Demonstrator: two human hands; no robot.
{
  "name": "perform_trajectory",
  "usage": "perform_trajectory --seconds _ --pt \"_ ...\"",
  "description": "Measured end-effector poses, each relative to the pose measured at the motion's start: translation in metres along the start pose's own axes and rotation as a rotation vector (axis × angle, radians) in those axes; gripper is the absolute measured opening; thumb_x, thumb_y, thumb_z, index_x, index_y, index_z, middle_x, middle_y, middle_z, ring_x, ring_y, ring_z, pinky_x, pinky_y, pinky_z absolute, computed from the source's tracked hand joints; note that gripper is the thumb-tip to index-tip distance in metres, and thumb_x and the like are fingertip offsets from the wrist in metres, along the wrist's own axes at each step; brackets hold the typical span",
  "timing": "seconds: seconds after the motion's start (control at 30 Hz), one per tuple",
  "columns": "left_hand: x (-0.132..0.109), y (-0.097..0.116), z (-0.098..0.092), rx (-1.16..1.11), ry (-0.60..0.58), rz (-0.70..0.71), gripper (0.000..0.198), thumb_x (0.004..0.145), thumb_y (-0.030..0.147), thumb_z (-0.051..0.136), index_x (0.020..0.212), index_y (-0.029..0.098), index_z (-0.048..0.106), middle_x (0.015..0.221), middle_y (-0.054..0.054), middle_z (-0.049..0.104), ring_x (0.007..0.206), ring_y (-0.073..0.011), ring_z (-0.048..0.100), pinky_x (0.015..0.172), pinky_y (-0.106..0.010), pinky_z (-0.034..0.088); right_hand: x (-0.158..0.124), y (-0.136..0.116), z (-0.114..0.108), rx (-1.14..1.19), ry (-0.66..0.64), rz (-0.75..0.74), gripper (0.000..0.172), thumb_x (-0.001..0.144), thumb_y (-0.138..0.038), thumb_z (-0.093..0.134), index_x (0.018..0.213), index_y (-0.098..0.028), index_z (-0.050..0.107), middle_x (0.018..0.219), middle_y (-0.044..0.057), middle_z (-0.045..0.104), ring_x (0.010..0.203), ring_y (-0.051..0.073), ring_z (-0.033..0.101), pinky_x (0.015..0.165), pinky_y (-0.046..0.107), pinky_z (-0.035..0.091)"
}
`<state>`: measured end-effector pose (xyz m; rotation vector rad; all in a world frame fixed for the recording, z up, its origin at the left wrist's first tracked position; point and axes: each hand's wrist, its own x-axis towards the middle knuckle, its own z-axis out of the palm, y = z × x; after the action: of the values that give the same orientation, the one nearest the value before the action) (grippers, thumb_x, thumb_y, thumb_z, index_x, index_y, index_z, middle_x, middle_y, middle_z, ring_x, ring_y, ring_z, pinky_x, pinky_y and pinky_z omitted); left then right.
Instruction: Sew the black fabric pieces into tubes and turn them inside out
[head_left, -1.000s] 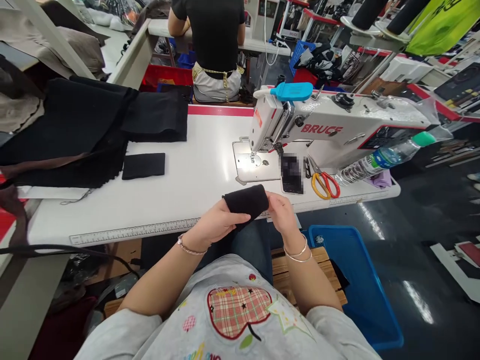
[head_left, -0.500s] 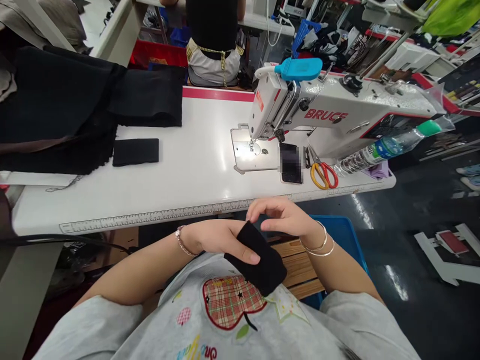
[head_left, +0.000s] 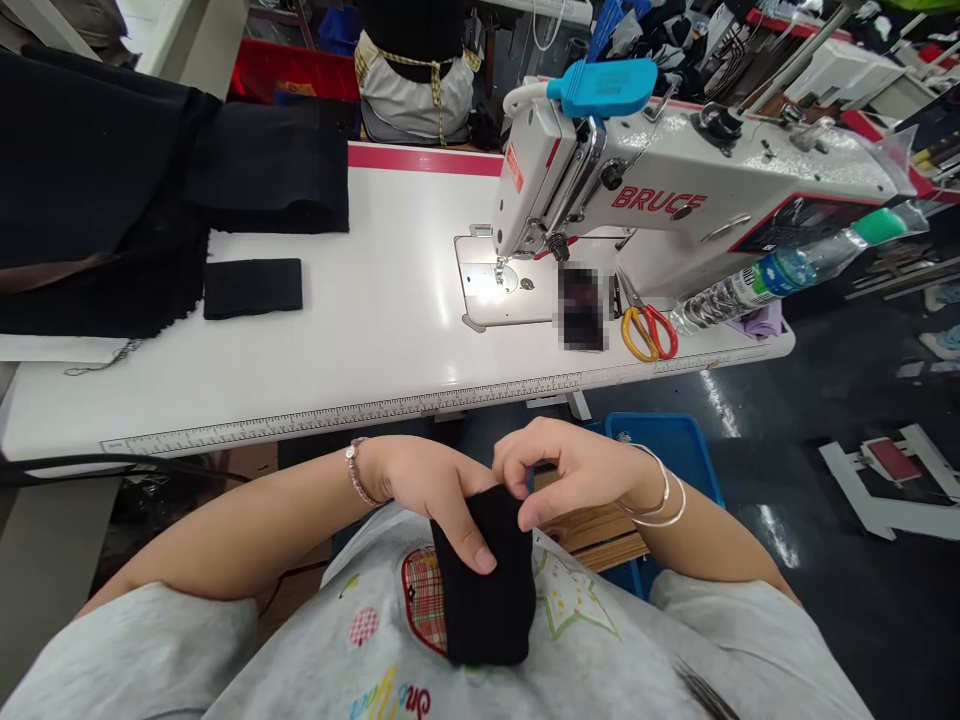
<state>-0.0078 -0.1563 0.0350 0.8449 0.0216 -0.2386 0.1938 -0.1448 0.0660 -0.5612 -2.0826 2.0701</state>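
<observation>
A folded piece of black fabric (head_left: 491,610) hangs in front of my shirt, its long side nearly upright. My left hand (head_left: 435,490) grips it near the top, thumb lying flat across the front and the other fingers hidden behind. At the upper right corner, my right hand (head_left: 566,475) has its fingers curled in and thumb against the edge, closed on the cloth. Both hands are below the front edge of the white sewing table (head_left: 375,340). A second small folded black piece (head_left: 253,289) lies on the table to the left.
A sewing machine (head_left: 622,190) stands on the right of the table. Near it lie a blurred-out phone (head_left: 583,310), scissors (head_left: 651,333) and a plastic bottle (head_left: 780,275). Larger black cloth (head_left: 90,180) covers the left end. A blue bin (head_left: 667,450) sits below; another person (head_left: 416,80) is beyond the table.
The black fabric has turned from a slant to nearly upright and hangs lower. My right hand has come down to its upper corner. The view has shifted slightly.
</observation>
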Motion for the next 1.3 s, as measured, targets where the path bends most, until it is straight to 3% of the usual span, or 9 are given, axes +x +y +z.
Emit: perform_trajectory --seconds 0.1,0.2,0.4,0.57,0.77,0.97,1.07,1.17,1.3 --pt "0.000 0.001 0.002 0.026 -0.002 -0.048 0.024 0.079 0.033 0.068 0.089 0.012 0.074 0.081 -0.002 0.073 0.083 -0.0184 0.068 0.089 -0.029 0.052 -0.004 -0.007 0.005 0.038 -0.022 0.123 0.031 0.078 -0.040 0.075 0.071 -0.014 0.059 0.058 -0.007 0.047 0.051 0.004 0.038 0.048 0.018 0.031" --pt "0.000 0.005 0.005 0.074 -0.025 -0.053 0.025 0.082 0.035 0.065 0.086 0.012 0.074 0.080 -0.002 0.072 0.083 -0.0185 0.067 0.089 -0.029 0.051 -0.006 -0.016 0.009 0.114 -0.003 0.153 0.031 0.075 -0.040 0.077 0.072 -0.014 0.061 0.059 -0.007 0.046 0.052 0.004 0.036 0.046 0.018 0.029" --pt "0.000 0.013 0.010 0.129 -0.073 -0.011 0.021 0.084 0.027 0.060 0.090 0.009 0.071 0.084 -0.003 0.071 0.091 -0.0192 0.065 0.095 -0.029 0.049 0.001 -0.030 0.017 0.260 0.198 0.107 0.032 0.073 -0.039 0.079 0.066 -0.014 0.060 0.054 -0.007 0.046 0.049 0.004 0.036 0.046 0.019 0.029" --pt "0.000 0.009 0.011 0.097 -0.037 0.046 0.017 0.083 0.024 0.061 0.086 0.010 0.070 0.079 -0.001 0.068 0.086 -0.0176 0.064 0.095 -0.030 0.049 0.013 -0.013 0.017 0.384 0.317 0.129 0.033 0.070 -0.038 0.081 0.063 -0.014 0.059 0.052 -0.008 0.045 0.048 0.004 0.036 0.046 0.019 0.028" --pt "-0.003 0.002 0.011 0.025 0.014 0.053 0.021 0.083 0.031 0.063 0.088 0.011 0.069 0.079 -0.001 0.068 0.084 -0.0178 0.065 0.094 -0.032 0.050 0.012 0.011 0.012 0.440 0.194 0.119 0.029 0.067 -0.033 0.084 0.069 -0.014 0.062 0.057 -0.006 0.051 0.051 0.005 0.040 0.049 0.019 0.033" --pt "-0.007 0.016 0.016 0.122 -0.014 0.092 0.023 0.089 0.029 0.055 0.092 0.010 0.070 0.087 -0.005 0.071 0.091 -0.0196 0.065 0.096 -0.032 0.048 0.002 0.015 0.010 0.291 0.166 0.051 0.029 0.068 -0.034 0.084 0.072 -0.015 0.063 0.062 -0.006 0.051 0.053 0.005 0.042 0.049 0.019 0.032" --pt "-0.009 0.028 0.021 0.231 -0.018 0.122 0.022 0.090 0.025 0.053 0.094 0.013 0.071 0.094 -0.004 0.072 0.098 -0.0197 0.064 0.099 -0.031 0.046 -0.001 0.014 0.013 0.164 0.280 -0.005 0.029 0.070 -0.036 0.082 0.083 -0.016 0.065 0.072 -0.002 0.057 0.059 0.007 0.046 0.054 0.021 0.038" --pt "-0.013 0.040 0.031 0.394 0.046 0.124 0.023 0.092 0.021 0.049 0.099 0.016 0.071 0.102 -0.004 0.072 0.103 -0.0188 0.063 0.100 -0.027 0.046 -0.006 0.014 0.019 -0.018 0.485 -0.062 0.025 0.077 -0.033 0.077 0.094 -0.018 0.066 0.092 0.004 0.062 0.069 0.010 0.051 0.064 0.026 0.045" --pt "-0.020 0.048 0.050 0.790 0.341 0.224 0.031 0.095 0.017 0.043 0.117 0.015 0.065 0.115 -0.008 0.069 0.110 -0.0167 0.061 0.101 -0.025 0.045 -0.017 0.019 0.026 -0.187 0.734 -0.148 0.012 0.085 -0.023 0.068 0.096 -0.021 0.066 0.093 0.006 0.064 0.076 0.015 0.055 0.070 0.031 0.048"
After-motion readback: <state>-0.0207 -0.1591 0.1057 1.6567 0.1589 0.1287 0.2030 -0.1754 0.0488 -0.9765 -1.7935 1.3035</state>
